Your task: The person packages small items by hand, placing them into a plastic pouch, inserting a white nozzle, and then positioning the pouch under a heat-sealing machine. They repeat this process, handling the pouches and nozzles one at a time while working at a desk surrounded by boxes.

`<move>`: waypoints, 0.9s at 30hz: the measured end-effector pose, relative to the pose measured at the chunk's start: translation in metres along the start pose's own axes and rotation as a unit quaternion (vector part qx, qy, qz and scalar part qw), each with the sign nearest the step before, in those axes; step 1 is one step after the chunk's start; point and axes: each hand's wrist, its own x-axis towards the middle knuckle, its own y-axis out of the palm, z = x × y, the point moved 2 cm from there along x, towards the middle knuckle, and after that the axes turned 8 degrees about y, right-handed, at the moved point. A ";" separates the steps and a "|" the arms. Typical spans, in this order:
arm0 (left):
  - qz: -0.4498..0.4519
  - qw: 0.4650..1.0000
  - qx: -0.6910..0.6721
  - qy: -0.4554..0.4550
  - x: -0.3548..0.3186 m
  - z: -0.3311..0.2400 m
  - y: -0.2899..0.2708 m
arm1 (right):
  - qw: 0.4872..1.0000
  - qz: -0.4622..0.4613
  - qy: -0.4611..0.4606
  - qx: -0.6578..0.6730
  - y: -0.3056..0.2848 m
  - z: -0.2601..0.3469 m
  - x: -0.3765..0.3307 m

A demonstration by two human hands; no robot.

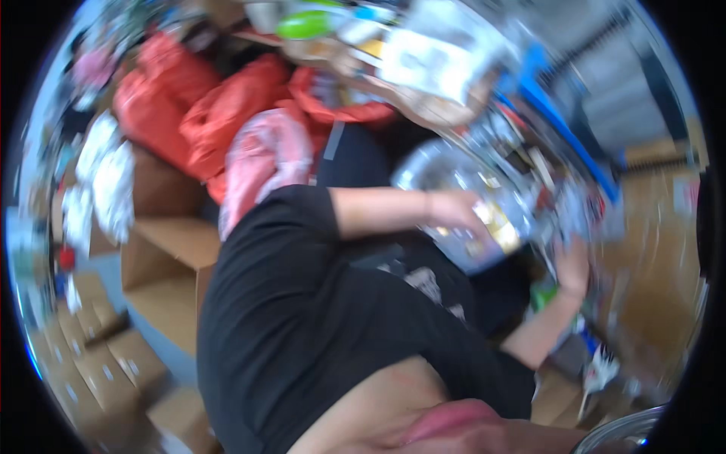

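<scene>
Clear plastic, shiny and blurred, lies under my left hand (457, 208), which reaches across my lap into what looks like a loose bag or lined tub (427, 163). Its fingers point down beside a yellowish, glinting item (495, 221) at the right side of that plastic; whether they pinch it or only rest there, I cannot tell. Farther right, my right hand (572, 265) is up beside some crumpled clear film (571, 210), fingers fairly straight; I cannot tell whether they hold anything. To handle this well, I judge it best to steady the plastic's rim with one hand and lift with the other, pressing lightly because thin film tends to cling and fold over.

Around me, from the left: stacked cardboard boxes (113, 371), white plastic bags (113, 181), an open carton (170, 306), then bulging red bags (162, 98) and a pink one (268, 147) close by my left arm. Above the tub, a cluttered worktop carries a green object (302, 25) and a white package (431, 64); its edge probably limits my reach forward. On the right, a blue bar (586, 129) slants down, and a big brown carton (650, 272) crowds my right hand.
</scene>
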 end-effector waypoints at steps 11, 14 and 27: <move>-0.100 0.992 -0.075 -0.016 0.110 -0.028 -0.046 | 0.975 -0.151 -0.002 0.162 0.048 -0.026 0.042; -0.136 0.989 -0.050 0.015 0.108 -0.024 -0.047 | 0.957 -0.216 -0.039 0.190 0.052 -0.027 0.038; -0.218 0.560 0.777 0.188 0.009 -0.062 -0.130 | 0.896 -0.278 0.024 0.347 0.012 0.001 -0.011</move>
